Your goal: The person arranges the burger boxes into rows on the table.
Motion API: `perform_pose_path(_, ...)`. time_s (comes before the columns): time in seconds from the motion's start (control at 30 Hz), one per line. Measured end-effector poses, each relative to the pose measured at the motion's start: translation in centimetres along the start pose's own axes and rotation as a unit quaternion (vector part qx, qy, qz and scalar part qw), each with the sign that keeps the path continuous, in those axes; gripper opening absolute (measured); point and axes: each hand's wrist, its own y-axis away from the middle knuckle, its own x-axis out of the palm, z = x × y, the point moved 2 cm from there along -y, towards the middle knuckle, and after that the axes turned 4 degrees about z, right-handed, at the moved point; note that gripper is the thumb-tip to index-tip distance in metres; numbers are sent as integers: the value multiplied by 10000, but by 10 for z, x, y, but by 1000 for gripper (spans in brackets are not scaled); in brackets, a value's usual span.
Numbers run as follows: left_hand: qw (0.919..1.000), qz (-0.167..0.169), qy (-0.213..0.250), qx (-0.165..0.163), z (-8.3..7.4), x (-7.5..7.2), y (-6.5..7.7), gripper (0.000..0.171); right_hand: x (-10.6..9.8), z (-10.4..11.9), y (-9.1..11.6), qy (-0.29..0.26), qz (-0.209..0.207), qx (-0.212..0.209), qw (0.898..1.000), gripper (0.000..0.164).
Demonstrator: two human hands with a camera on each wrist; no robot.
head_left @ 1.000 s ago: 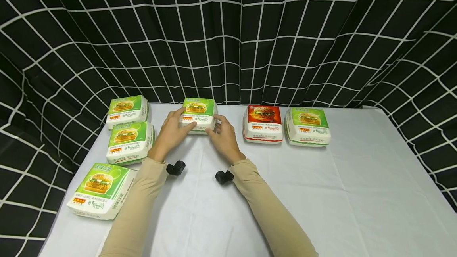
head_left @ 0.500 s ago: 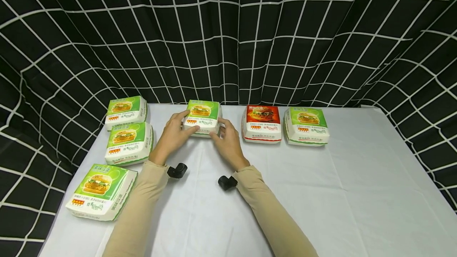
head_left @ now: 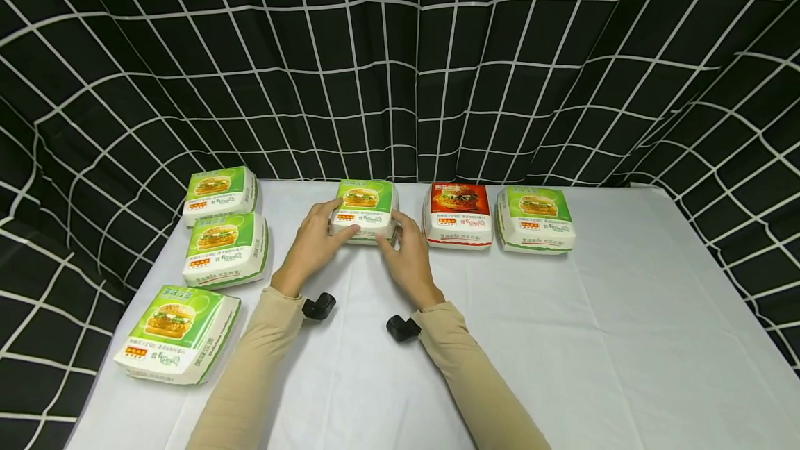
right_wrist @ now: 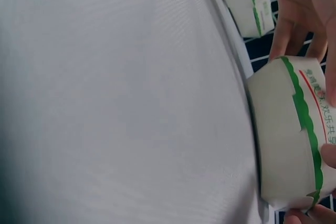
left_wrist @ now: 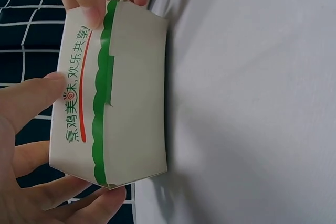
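Note:
A green-and-white burger box (head_left: 367, 201) sits at the back middle of the white table, between both hands. My left hand (head_left: 310, 245) grips its left side, fingers round the side and thumb on the front upper edge. From the other side my right hand (head_left: 410, 255) holds it, fingers on the right face and thumb at the front corner. In the left wrist view the box's front (left_wrist: 134, 98) shows a green scalloped band, with its base on or very near the cloth. Just right of the right hand stands a red-topped burger box (head_left: 459, 217).
Another green burger box (head_left: 535, 219) stands beside the red one, on its right. Several more lie along the left edge: a back box (head_left: 220, 193), a middle box (head_left: 225, 248) and a near box (head_left: 178, 333). A black curtain (head_left: 400, 89) with white grid lines hangs behind the table (head_left: 562, 346).
Both hands have moved the held green burger box to the right and slightly nearer, closer to the red-topped box. The other boxes have stayed in place.

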Motion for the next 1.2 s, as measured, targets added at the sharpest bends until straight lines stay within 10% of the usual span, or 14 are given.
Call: perform_pose_path(1.2, 9995, -239, -153, 167, -19, 23, 0, 68, -19, -5, 11, 775, -912, -21, 9928, 45)
